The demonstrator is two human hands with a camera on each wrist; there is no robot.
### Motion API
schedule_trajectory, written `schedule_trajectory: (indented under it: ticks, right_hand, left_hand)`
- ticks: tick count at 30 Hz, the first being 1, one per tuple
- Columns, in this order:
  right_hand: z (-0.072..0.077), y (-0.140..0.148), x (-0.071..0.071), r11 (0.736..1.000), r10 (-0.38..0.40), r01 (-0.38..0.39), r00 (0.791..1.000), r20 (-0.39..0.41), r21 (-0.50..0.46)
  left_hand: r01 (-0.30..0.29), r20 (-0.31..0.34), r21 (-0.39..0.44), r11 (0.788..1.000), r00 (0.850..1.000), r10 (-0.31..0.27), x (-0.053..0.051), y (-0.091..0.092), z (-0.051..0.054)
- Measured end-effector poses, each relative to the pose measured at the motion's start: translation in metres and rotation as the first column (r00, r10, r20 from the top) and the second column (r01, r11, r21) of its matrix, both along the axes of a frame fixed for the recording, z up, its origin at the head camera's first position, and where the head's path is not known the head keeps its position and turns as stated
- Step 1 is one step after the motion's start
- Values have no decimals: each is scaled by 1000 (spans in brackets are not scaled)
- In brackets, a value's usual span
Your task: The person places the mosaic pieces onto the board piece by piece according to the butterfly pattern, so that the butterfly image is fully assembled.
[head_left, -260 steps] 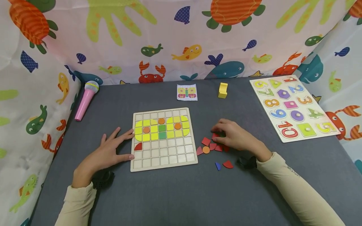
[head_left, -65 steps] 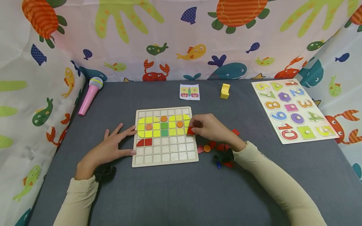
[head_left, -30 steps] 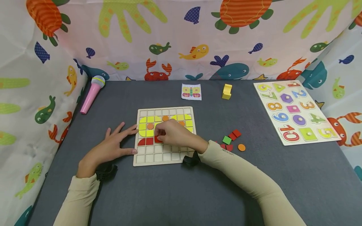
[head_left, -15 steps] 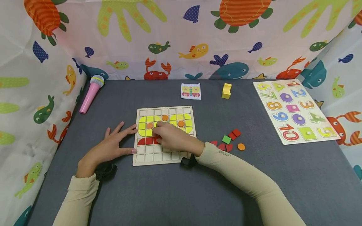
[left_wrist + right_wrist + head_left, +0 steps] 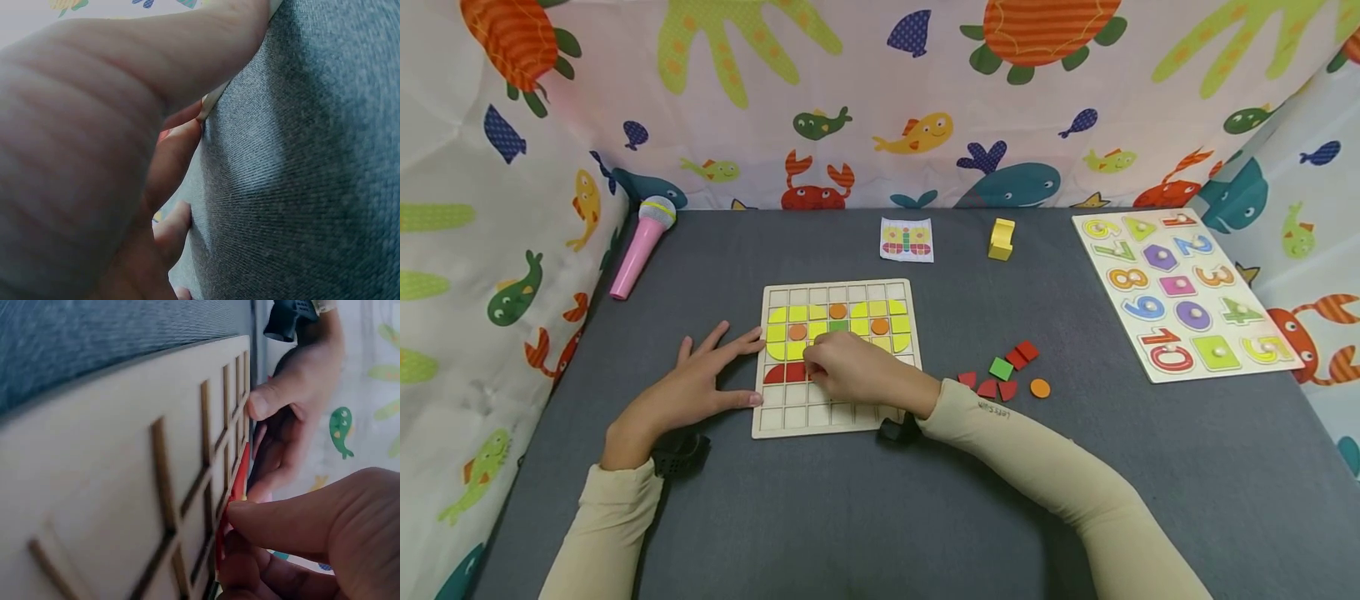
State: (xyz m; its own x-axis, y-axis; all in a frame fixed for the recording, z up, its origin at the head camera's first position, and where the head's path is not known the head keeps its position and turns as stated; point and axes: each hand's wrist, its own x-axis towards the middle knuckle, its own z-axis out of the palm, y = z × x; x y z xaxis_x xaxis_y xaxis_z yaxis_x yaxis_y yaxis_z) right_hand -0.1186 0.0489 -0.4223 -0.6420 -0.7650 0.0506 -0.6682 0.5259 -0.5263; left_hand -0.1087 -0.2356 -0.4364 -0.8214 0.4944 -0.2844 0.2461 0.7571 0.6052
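Sea creatures romp across the white printed curtain (image 5: 880,87) behind the grey cloth-covered table (image 5: 850,517), and mid-table lies our pale wooden gridded board (image 5: 786,418). Left hand (image 5: 692,396), fingers spread, touches its left edge, grasping nothing. Right hand (image 5: 853,367) is over the middle, thumb and fingertips pinching a flat red tile (image 5: 220,540) at the inner end of the red row (image 5: 786,372)!

The score so far: yellow tiles (image 5: 786,352) and orange discs (image 5: 837,312) sit in place, the centre partly hidden. Against the small white butterfly card (image 5: 906,241), I'd call the upper wings done, the red lower ones barely begun. Waiting right of the board: red squares (image 5: 1017,360), rounded red pieces (image 5: 987,389), a green square (image 5: 1001,369), an orange disc (image 5: 1040,388).

Direction? Board flat, grid up, right side angled slightly away; it looks longer left to right, parallel to that red row, but the slanted view leaves its true long axis uncertain.
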Motion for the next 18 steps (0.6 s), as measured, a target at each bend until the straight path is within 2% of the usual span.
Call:
schedule_trajectory:
  ticks: [9, 18]
  right_hand:
    - [5, 23, -5, 997, -37, 39, 999, 30, -68]
    - [18, 71, -3, 982, -111, 122, 990, 84, -142]
  left_hand:
    - [6, 11, -2, 1000, 1000, -6, -2, -1, 1]
    - [2, 9, -1, 1000, 1000, -2, -2, -1, 0]
